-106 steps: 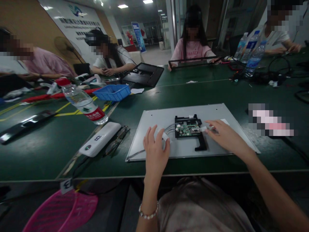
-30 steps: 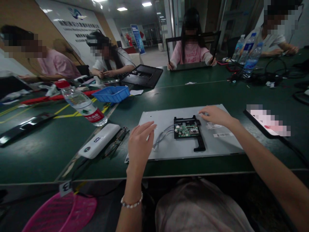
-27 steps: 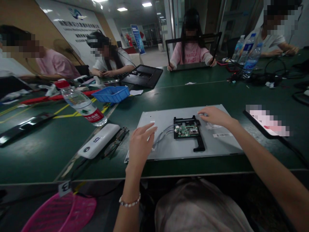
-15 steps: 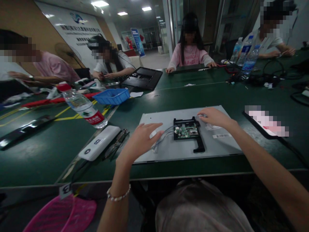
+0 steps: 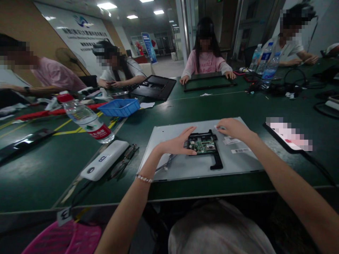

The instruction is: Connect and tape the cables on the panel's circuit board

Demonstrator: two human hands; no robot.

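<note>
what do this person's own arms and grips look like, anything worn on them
No sleeves show. The left forearm wears a bracelet of pale beads near the wrist; the right forearm has nothing visible on it. The left grip and right grip are ungloved, with no visible rings.

a: what does the grey panel [image 5: 185, 171] look like to you?
b: sheet metal, smooth, with a dull satin finish. the barcode sticker [image 5: 240, 150] on it looks like matt white paper.
a: and the bracket [image 5: 217, 162]?
b: black plastic, mostly matt. the green circuit board [image 5: 202, 147] has a rougher, knobbly face, with bits of bare metal.
a: the tabletop [image 5: 185, 111]?
b: smooth dark green, with a soft sheen where the light hits.
a: anything glossier?
b: the white power bank [image 5: 106, 158], in smooth plastic, and the clear plastic bottle [image 5: 79, 112]. the blue tray [image 5: 124, 111] is ribbed plastic.
a: cloth?
b: the clothing [image 5: 217, 229] on the lap, soft and matt.
</note>
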